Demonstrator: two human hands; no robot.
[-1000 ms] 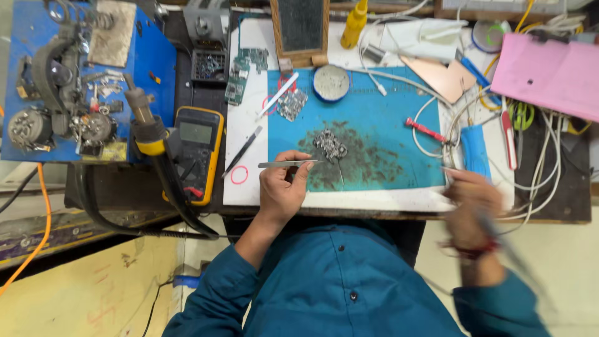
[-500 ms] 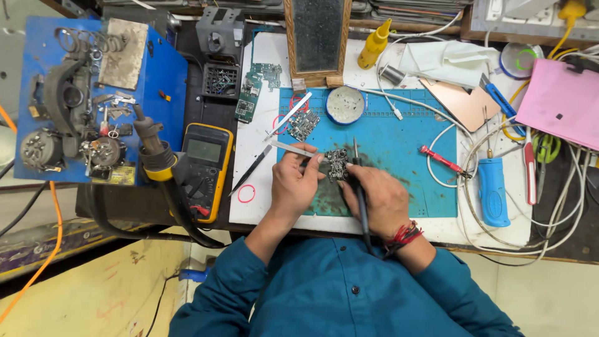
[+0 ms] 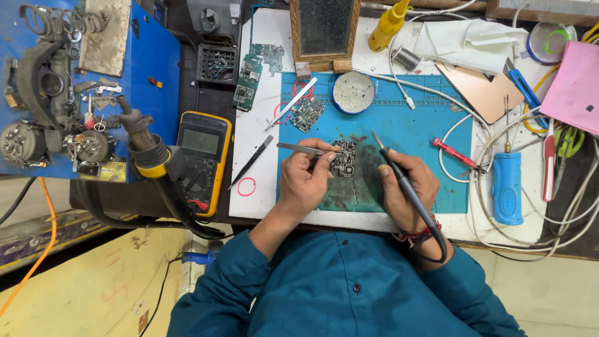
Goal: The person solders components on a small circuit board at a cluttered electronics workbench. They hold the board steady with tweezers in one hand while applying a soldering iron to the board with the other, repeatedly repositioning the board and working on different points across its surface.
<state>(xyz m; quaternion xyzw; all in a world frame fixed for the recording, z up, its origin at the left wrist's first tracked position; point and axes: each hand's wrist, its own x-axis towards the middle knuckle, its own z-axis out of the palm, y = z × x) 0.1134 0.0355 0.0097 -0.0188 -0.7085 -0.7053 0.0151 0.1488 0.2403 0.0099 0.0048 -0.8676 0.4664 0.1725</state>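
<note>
In the middle of the frame, the left hand [image 3: 304,181] pinches thin metal tweezers [image 3: 306,148] whose tips touch a small circuit board [image 3: 344,159] lying on the blue mat [image 3: 412,118]. Just to the right, the right hand [image 3: 407,187] is curled around a dark soldering iron [image 3: 405,187], tip up. A yellow meter [image 3: 201,159] lies at the left of the surface.

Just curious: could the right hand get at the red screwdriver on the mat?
Probably yes: the red screwdriver lies uncovered just beside the right hand, though that hand already holds a soldering iron.
</note>
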